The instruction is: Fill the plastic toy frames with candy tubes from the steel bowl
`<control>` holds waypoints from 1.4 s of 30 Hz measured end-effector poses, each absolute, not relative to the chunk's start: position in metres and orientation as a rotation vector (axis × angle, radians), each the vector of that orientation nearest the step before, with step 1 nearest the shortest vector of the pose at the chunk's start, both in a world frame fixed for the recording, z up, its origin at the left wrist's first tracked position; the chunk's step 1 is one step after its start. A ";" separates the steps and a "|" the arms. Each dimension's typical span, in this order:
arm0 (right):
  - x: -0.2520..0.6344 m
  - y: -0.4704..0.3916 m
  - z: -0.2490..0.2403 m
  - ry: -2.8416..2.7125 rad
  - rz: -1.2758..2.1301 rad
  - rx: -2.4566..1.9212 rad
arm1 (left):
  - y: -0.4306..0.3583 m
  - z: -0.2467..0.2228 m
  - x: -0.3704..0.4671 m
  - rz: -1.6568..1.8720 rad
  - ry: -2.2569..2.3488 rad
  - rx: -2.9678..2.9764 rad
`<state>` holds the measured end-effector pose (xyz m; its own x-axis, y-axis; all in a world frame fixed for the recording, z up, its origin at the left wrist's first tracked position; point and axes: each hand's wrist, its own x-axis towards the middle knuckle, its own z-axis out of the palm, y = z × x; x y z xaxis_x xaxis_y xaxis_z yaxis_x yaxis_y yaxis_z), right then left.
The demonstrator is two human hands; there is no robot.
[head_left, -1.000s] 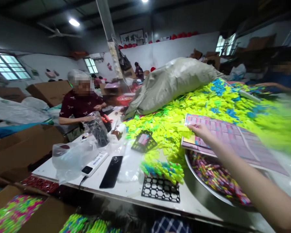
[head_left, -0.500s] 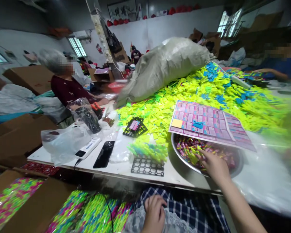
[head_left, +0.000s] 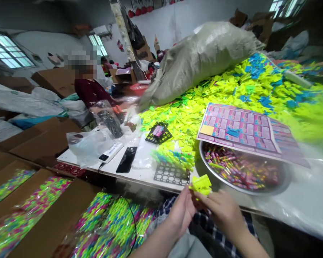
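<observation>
Both hands meet in front of the table edge around a small cluster of neon-yellow plastic pieces (head_left: 201,184). My right hand (head_left: 224,212) is closed on the pieces, fingers pointing left. My left hand (head_left: 182,210) cups them from the left with bent fingers; its fingertips are partly hidden. To the right stands a metal bowl (head_left: 214,176) full of small pink-and-red printed wrapped sticks. A printed pink sheet (head_left: 242,129) lies over its far rim, with a blue piece (head_left: 233,132) on it. A black honeycomb grid (head_left: 171,175) lies just beyond my left hand, with yellow and blue pieces on its far part.
A large heap of yellow pieces (head_left: 226,91) covers the table's back, under a grey sack (head_left: 204,57). Left on the table are a phone (head_left: 126,159), a white power bank (head_left: 111,152) and a plastic bag (head_left: 87,145). Open cartons (head_left: 54,211) stand lower left. A person (head_left: 90,87) works across.
My right hand has come out of the bowl toward me with yellow pieces. My left hand has risen from my lap to meet it. The view has shifted left.
</observation>
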<state>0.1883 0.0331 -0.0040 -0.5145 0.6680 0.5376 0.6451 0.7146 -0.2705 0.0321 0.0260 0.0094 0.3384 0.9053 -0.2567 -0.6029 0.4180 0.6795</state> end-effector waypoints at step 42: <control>0.190 0.027 0.015 -1.160 1.733 -1.150 | 0.026 0.015 0.011 0.900 1.148 0.738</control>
<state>0.1903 0.0267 0.0146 -0.3224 0.9070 -0.2708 -0.0954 -0.3158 -0.9440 0.0112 0.0259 0.0148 0.1524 0.8868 -0.4363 -0.2119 0.4605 0.8620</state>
